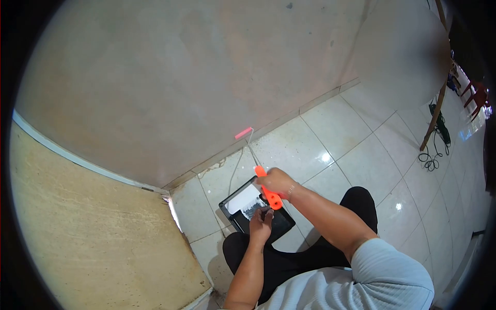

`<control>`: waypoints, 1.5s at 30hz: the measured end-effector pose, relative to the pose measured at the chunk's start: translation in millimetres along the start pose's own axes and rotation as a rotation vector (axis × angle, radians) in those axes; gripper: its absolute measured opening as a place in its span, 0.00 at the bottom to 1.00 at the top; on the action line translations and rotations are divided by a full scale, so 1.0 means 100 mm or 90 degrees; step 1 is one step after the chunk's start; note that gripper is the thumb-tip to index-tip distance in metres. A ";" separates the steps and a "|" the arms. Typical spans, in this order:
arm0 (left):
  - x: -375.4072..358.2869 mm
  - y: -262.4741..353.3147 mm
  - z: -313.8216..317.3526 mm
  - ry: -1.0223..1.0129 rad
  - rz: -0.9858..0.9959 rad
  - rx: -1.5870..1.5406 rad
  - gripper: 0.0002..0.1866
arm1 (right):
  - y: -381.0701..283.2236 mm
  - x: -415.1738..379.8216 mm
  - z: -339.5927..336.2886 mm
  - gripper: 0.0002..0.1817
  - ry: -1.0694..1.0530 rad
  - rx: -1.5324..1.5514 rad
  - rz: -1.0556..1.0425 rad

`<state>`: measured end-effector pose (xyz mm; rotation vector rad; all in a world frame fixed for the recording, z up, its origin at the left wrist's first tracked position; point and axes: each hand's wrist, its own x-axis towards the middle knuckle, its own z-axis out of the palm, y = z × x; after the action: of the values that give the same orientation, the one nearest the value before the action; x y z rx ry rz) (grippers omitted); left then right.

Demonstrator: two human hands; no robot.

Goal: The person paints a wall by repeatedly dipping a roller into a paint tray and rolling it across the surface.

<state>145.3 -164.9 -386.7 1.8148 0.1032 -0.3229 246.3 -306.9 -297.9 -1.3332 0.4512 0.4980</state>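
My right hand [278,183] is wrapped round the orange handle of a paint roller [275,200]. Its thin wire frame reaches away toward the wall and ends in a small pink roller sleeve [243,133] near the foot of the wall. Below the handle, a black paint tray [281,227] lies on the floor between my knees, with white paint [242,199] in its far left part. My left hand [261,223] is over the tray's near half, fingers closed close to the handle's end; I cannot tell what they hold.
A bare grey plastered wall [170,77] rises ahead, with a tiled skirting at its foot. At left stands a yellowish panel [103,222] with a pale edge. White floor tiles [356,150] extend right, toward a wooden pole [436,116], a dark coiled cable [431,157] and a red chair [475,95].
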 end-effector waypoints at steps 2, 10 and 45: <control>0.00 -0.06 0.03 0.004 -0.038 0.017 0.13 | -0.01 0.26 0.03 0.13 -0.033 -0.027 0.014; -0.04 -0.19 0.06 0.015 -0.002 0.076 0.13 | 0.11 0.34 0.13 0.14 -0.053 0.011 0.028; 0.16 -0.15 -0.07 0.001 0.021 -0.305 0.14 | -0.27 -1.34 0.32 0.13 -0.108 -0.107 -0.129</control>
<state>157.8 -155.7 -403.7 1.3403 0.1382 -0.2474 154.2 -290.5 -193.6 -1.4654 0.1342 0.4838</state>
